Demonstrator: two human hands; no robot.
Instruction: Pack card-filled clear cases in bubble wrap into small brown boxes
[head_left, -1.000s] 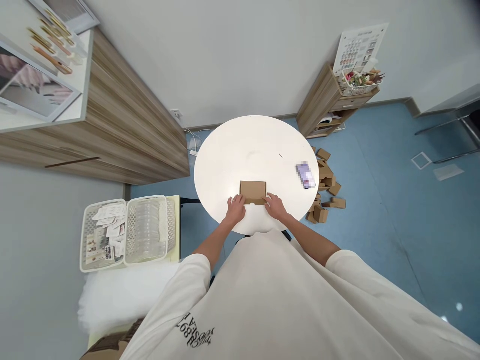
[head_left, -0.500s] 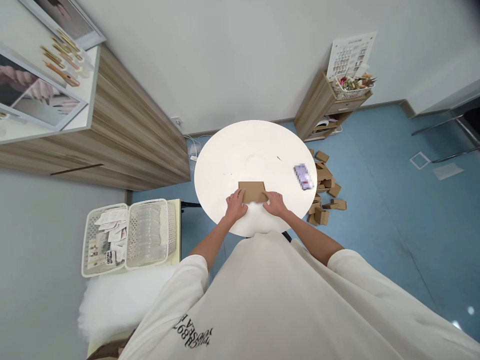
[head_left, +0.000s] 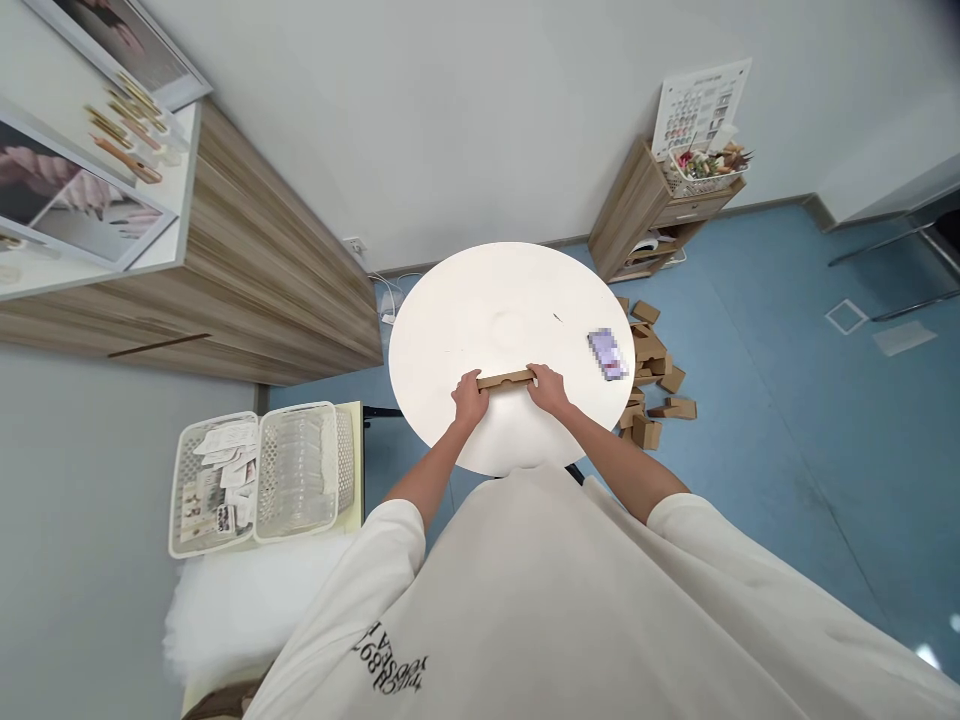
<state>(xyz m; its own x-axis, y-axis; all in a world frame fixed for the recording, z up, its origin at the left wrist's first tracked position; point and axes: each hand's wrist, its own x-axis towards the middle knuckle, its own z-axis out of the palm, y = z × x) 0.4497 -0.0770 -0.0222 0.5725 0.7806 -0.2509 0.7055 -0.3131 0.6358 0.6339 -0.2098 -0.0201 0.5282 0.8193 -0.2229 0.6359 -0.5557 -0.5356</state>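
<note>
Between my hands is a small brown cardboard box [head_left: 505, 380], with one narrow side turned up towards me. My left hand [head_left: 470, 398] grips its left end, fingers curled round the edge. At the opposite end my right hand [head_left: 547, 388] holds it the same way. The box is over the near half of a round white table [head_left: 495, 290]; whether it touches the tabletop I cannot tell. Its far face is hidden from view.
A blurred-out purple item [head_left: 607, 354] lies on the table's right side. Several cardboard boxes [head_left: 649, 350] are piled on the floor to the right. White baskets [head_left: 296, 470] stand at the left, near a wooden cabinet [head_left: 277, 240]. A small cabinet [head_left: 637, 215] is at the wall.
The box lay with its broad face up; now it is tipped so a narrow side shows. Both hands have moved from its near edge to grip its two ends.
</note>
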